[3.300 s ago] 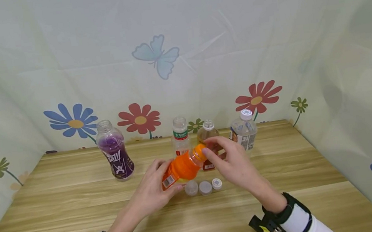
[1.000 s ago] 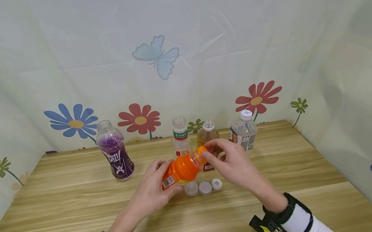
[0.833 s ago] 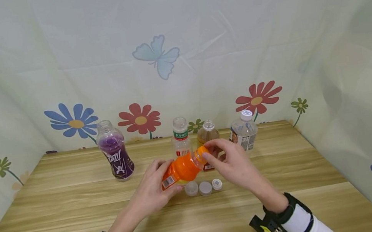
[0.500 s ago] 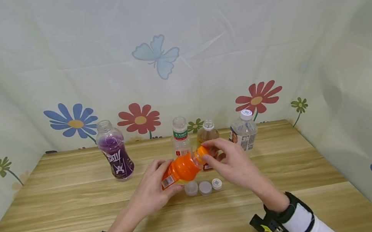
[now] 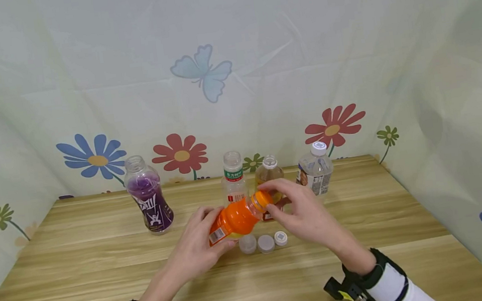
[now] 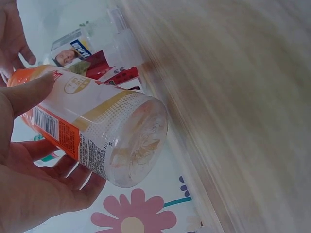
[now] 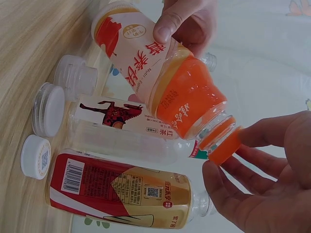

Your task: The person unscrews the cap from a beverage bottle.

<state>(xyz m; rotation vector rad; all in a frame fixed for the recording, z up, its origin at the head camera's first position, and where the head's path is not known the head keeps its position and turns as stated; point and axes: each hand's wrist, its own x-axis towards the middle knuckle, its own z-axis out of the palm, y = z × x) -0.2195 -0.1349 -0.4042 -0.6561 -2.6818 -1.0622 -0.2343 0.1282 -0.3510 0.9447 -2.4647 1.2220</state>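
Note:
My left hand grips the lower body of an orange drink bottle, tilted above the table with its neck up to the right. In the left wrist view the thumb and fingers of that hand go round the label, and the bottle's base faces the camera. My right hand is at the neck. Its fingers pinch the orange cap, which sits at the bottle's mouth. Below the bottle, three loose caps lie in a row: a translucent one, a whitish one and a white one.
At the back of the wooden table stand a purple bottle, a clear bottle and a brownish bottle, all without caps. A clear bottle with a white cap stands at right. A flowered curtain hangs behind.
The right hand's fingers have shifted round the cap, so more of the cap shows in the head view. Left hand, bottle and loose caps are in nearly the same place.

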